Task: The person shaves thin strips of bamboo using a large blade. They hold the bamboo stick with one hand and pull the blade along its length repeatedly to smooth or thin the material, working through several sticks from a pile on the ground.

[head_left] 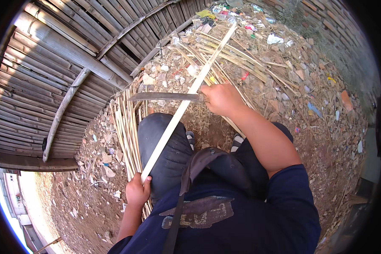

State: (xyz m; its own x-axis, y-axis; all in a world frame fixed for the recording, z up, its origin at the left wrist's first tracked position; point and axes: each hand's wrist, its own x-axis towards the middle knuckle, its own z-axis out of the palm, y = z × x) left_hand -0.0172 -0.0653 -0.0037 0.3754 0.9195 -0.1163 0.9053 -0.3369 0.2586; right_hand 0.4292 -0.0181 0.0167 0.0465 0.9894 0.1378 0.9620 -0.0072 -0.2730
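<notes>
A long pale bamboo strip (169,130) slants from beside my left thigh up and away to the far right. Its near end is gripped by my left hand (138,190), thumb along the strip. My right hand (222,99) is closed round the handle of a long dark-bladed knife (165,96). That blade points left and crosses the strip beyond my knees; whether it touches the strip I cannot tell. Beside my left leg lies a bundle of thin bamboo strips (125,127), its lower part partly hidden by my leg and left hand.
More split bamboo strips (237,57) lie on the stony, littered ground ahead. A bamboo slat wall (63,76) with round poles stands at the left. Along the right runs a brick wall (334,25). Scraps of plastic (275,39) are strewn about the rubble.
</notes>
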